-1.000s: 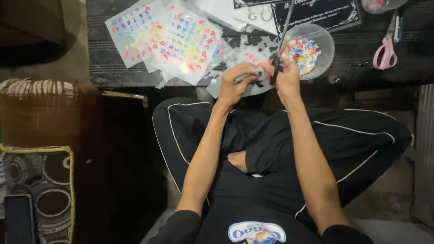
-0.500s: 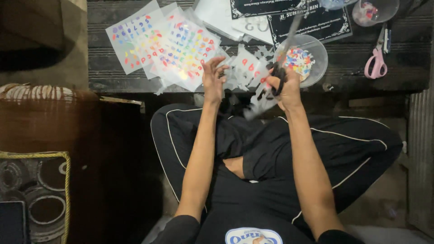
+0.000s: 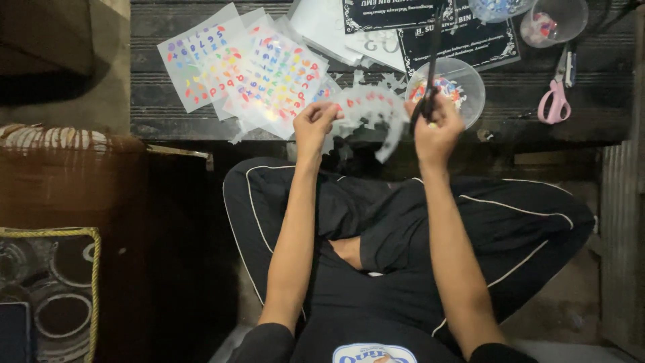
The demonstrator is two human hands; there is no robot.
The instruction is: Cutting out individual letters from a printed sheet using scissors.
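My left hand pinches the left edge of a cut-up clear sticker sheet with a few coloured shapes left on it, held above the front edge of the dark wooden table. My right hand grips black scissors whose blades point up and away, at the sheet's right edge. Just behind the right hand stands a clear plastic bowl holding several small coloured pieces.
Sheets of coloured letter and number stickers lie at the table's left. Pink-handled scissors, two more clear cups and black printed cards sit at the back right. A brown woven basket stands left of my crossed legs.
Both hands have lifted the sticker sheet off the table and spread it between them. The view has shifted slightly, and the black scissors now stand more upright.
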